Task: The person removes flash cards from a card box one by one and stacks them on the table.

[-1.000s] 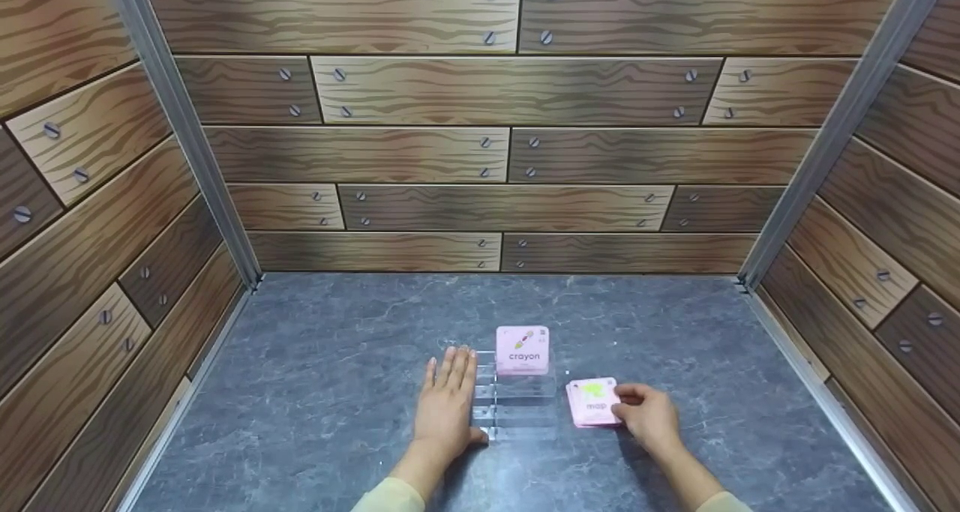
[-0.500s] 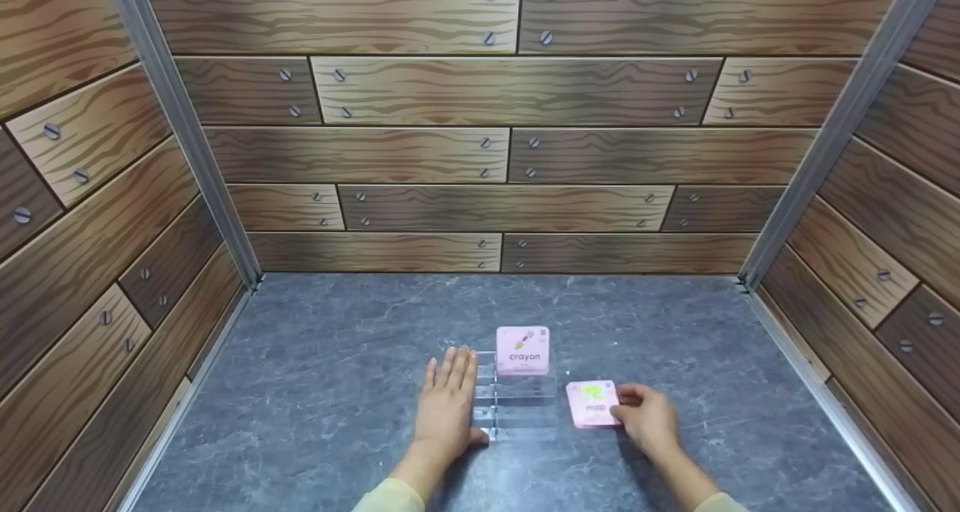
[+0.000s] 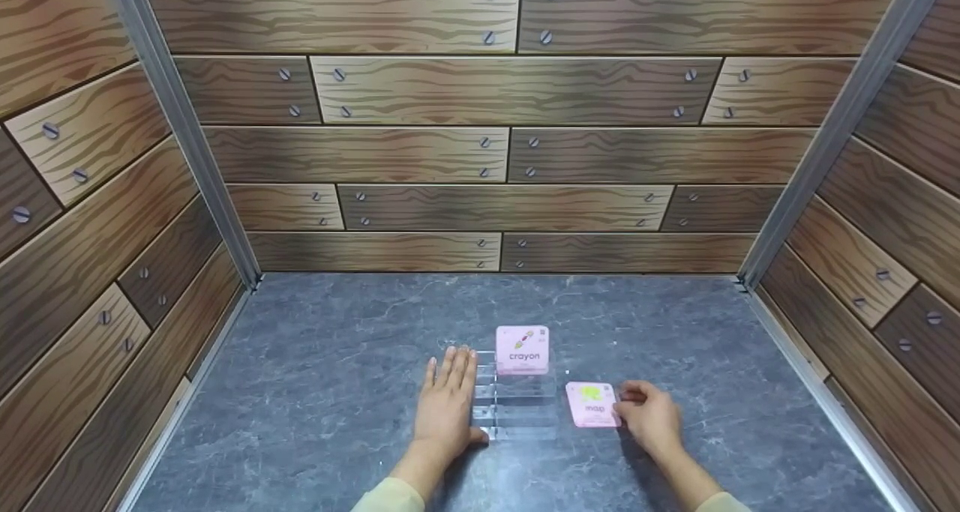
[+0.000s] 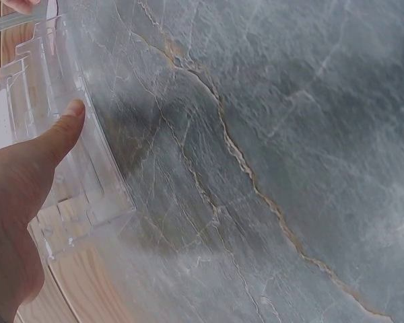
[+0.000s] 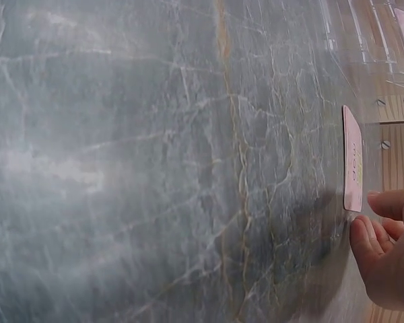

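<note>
Two bare hands are working at the near side of the worktop. The right hand is keeping its thumb at the right edge of the pink map card, its fingers curling just beside it; whether they are pinching it, I cannot tell. The map card is lying face up to the right of a clear stepped stand, well apart from the crayon card. A second ago, card edges were sticking out at its left side; now they are showing as one nearly even outline, and the map card is sitting slightly lower and further left. The left hand is staying where it was, fingers stretching straight along the stand's left side, thumb resting at its front. The pink crayon card is standing in the stand's rear, just as before. Light sleeves are covering both forearms, and a wood-patterned wall is rising behind.
</note>
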`<action>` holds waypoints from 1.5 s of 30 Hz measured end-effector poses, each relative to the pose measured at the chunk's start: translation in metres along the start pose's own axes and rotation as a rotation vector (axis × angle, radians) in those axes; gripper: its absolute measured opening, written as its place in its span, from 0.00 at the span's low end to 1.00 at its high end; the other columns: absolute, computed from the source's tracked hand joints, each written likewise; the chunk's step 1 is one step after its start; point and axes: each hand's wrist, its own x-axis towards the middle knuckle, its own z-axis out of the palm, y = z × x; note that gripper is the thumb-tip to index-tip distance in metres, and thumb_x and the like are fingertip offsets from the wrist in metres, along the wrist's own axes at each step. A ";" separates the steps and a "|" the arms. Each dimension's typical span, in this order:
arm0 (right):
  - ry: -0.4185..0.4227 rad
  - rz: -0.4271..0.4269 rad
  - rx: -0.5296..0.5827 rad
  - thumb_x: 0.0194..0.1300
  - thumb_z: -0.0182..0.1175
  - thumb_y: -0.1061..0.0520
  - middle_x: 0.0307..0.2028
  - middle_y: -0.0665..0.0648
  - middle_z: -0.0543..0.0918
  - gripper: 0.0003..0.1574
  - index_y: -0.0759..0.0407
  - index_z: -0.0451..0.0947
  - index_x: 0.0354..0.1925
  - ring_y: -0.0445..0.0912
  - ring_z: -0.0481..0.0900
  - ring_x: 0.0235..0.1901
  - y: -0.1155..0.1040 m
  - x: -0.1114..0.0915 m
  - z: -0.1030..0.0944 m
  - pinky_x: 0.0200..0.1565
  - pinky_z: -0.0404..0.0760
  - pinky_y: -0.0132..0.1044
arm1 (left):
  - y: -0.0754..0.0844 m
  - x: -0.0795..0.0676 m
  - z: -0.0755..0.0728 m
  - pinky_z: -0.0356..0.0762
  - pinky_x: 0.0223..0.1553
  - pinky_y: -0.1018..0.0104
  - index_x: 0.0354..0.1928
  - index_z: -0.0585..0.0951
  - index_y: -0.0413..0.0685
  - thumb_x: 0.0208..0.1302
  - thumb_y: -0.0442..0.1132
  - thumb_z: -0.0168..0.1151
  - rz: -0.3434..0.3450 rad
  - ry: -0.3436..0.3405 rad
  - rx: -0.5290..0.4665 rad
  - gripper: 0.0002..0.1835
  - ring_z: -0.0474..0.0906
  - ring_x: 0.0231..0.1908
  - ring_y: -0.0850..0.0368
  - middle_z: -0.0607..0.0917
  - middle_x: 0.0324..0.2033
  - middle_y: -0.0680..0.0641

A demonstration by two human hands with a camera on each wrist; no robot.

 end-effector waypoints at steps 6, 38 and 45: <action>0.007 0.013 0.066 0.64 0.72 0.64 0.44 0.67 0.90 0.23 0.73 0.83 0.55 0.60 0.88 0.45 -0.003 0.002 -0.004 0.39 0.85 0.37 | -0.001 0.001 0.000 0.55 0.80 0.43 0.82 0.62 0.40 0.33 0.71 0.84 0.005 0.012 -0.001 0.75 0.58 0.80 0.42 0.64 0.80 0.39; -0.128 -0.083 0.661 0.70 0.69 0.65 0.61 0.70 0.82 0.31 0.69 0.76 0.69 0.52 0.83 0.59 -0.069 0.008 0.002 0.55 0.83 0.27 | -0.003 -0.001 0.005 0.57 0.79 0.42 0.80 0.63 0.38 0.32 0.71 0.84 0.025 0.027 -0.005 0.75 0.59 0.79 0.40 0.65 0.79 0.38; -0.157 -0.150 0.684 0.68 0.70 0.67 0.59 0.70 0.83 0.29 0.72 0.78 0.65 0.62 0.81 0.62 -0.079 0.010 0.012 0.55 0.84 0.29 | -0.002 0.000 0.004 0.57 0.79 0.42 0.80 0.63 0.38 0.31 0.70 0.85 0.025 0.045 -0.012 0.75 0.59 0.79 0.40 0.65 0.79 0.38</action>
